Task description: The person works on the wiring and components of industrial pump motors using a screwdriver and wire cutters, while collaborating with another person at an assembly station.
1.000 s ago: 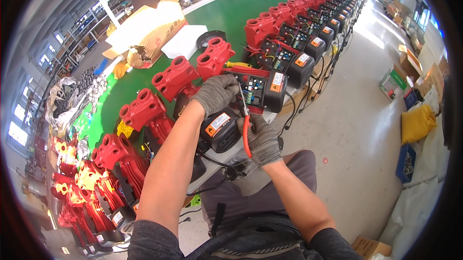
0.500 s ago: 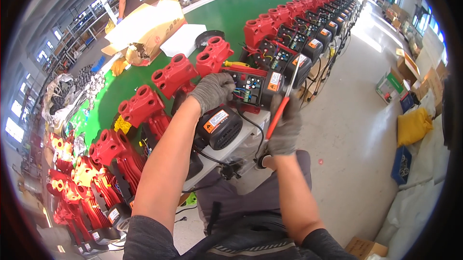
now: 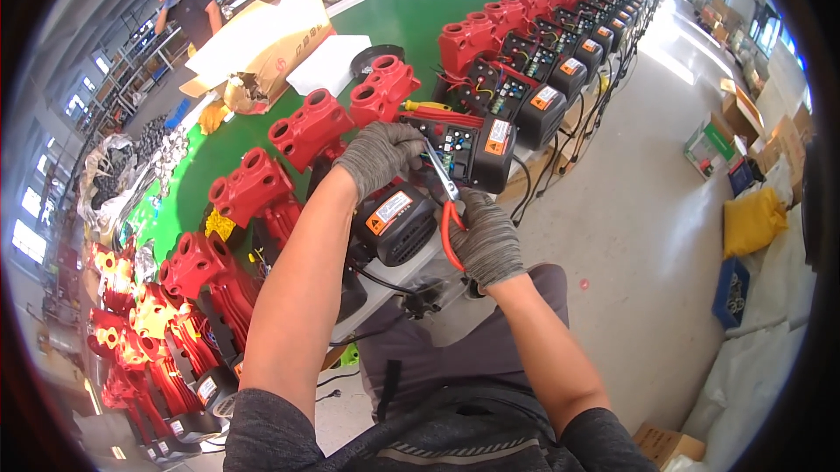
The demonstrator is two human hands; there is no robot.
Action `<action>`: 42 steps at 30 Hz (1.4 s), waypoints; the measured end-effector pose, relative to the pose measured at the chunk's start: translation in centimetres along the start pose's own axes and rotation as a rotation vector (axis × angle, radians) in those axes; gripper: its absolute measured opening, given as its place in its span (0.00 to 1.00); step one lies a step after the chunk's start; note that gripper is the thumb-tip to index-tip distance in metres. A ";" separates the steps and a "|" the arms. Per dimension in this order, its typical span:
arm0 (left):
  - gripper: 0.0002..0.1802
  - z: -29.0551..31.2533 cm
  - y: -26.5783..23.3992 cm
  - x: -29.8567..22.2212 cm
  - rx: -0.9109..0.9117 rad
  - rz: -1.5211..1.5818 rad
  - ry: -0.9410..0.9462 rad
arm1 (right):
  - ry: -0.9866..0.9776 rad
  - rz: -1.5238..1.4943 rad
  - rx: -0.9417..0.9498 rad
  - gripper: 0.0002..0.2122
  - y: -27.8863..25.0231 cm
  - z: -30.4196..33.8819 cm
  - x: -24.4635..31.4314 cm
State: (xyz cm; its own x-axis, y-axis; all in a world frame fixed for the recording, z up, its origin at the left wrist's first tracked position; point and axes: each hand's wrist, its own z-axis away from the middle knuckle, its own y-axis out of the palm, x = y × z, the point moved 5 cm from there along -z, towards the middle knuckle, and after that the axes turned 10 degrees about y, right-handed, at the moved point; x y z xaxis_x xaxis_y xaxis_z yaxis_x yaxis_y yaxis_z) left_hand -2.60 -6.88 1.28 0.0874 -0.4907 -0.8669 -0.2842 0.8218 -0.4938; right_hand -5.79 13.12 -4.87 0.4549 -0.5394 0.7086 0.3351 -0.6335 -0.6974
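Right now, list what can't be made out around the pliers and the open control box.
- Head view: plier tips, hidden behind the left hand.
- Wiring in the control box: too small to trace.
- Red plier handles: partly covered by the right hand fingers.

The single head-worn fisheye camera looked steeply down, close above the green desk (image 3: 394,17), its edges bending toward the rim.
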 end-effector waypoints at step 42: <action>0.22 0.6 0.8 -2.0 0.109 -0.182 0.011 | 0.090 -0.332 -0.126 0.19 2.0 1.8 0.5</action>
State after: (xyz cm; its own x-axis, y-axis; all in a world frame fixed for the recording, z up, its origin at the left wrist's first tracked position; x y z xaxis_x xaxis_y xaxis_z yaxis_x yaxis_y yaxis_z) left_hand -2.48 -5.04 2.61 0.1172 -0.6363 -0.7625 -0.1596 0.7458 -0.6468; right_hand -3.38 12.63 -6.08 0.2623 -0.3356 0.9048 0.3460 -0.8425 -0.4128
